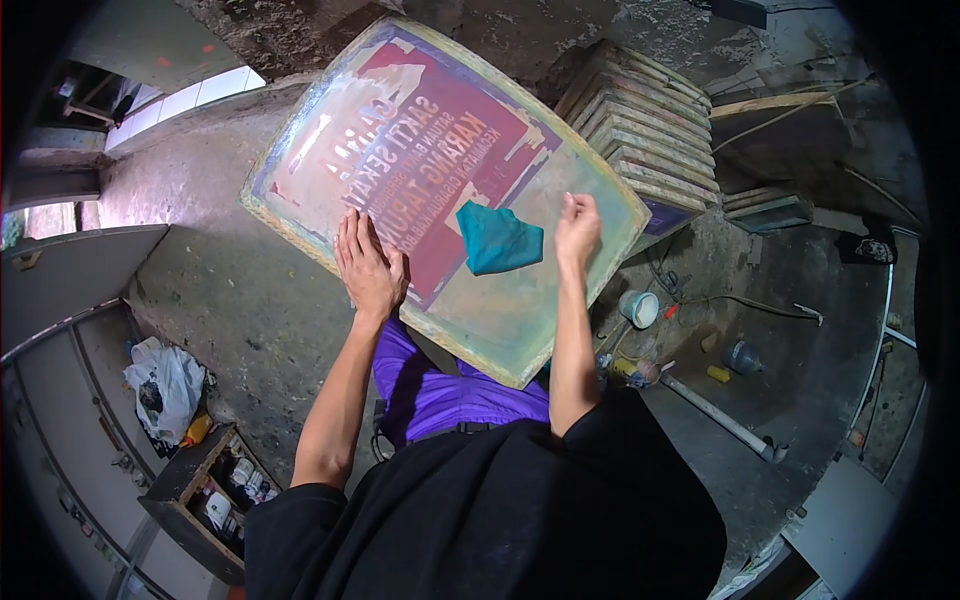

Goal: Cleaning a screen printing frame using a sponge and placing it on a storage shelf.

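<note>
A large silk-screen frame [595,185] is tilted in front of me, its near corner by my purple trousers. Its mesh carries a dark red stencil with reversed lettering, patchy and pale at the upper left. My left hand [370,262] rests on the mesh near the frame's left edge, fingers stretched out. On the right part of the mesh, my right hand [577,228] is closed, its fingers curled in; whether anything is inside is hidden. Between the hands a folded teal cloth [500,240] lies on the mesh, apart from both.
A stack of similar frames [655,140] stands behind at the right. Right of me are a white bucket [640,308], a pipe [715,415], a hose [750,298] and a bottle [742,356] on the floor. At the left sit a plastic bag [165,385] and a wooden box of containers [190,497].
</note>
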Demonstrator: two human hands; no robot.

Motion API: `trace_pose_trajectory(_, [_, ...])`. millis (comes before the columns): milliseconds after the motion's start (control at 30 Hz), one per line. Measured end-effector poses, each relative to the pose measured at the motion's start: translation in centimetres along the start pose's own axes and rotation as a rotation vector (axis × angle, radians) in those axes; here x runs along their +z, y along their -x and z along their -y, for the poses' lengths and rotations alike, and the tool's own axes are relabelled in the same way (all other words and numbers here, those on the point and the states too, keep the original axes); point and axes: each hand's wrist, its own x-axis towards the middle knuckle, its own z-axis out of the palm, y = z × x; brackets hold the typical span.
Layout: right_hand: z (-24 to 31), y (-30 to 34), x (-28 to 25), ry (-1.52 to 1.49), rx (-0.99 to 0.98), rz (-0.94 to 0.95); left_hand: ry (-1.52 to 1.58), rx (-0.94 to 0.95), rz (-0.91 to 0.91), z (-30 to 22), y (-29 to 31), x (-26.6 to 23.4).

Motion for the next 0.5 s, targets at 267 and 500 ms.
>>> trace_pose_trajectory(267, [0.7,1.4,-3.3,0.338,-0.378,-0.092,-0.008,0.026,-0.015,0.1,0.1,0.3])
trace_pose_trajectory(500, [3.4,-0.1,3.2,0.330,-0.471,-0.079,-0.022,0.049,-0.029,0.4,0.0,0.5])
